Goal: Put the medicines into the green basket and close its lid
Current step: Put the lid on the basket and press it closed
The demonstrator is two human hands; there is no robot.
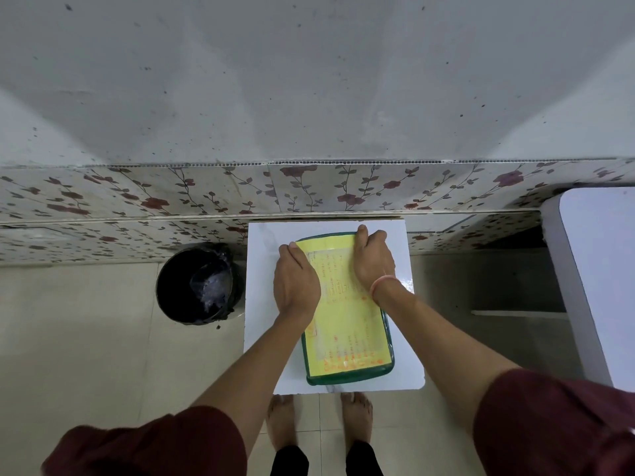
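The green basket [347, 378] stands on a small white table [264, 338], its long side running away from me. Its lid [347, 338], yellow with orange print and a dark green rim, lies flat over the top and hides whatever is inside; no medicines are visible. My left hand [296, 285] rests palm down on the lid's far left part, fingers reaching its far left corner. My right hand [372, 259], with a pink band at the wrist, lies on the far right part, fingers curled over the far edge.
A black lined waste bin [197, 283] stands on the tiled floor just left of the table. A flower-patterned wall [137, 197] runs behind the table. Another white table [601, 269] stands at the right. My bare feet [319, 420] are below the table's near edge.
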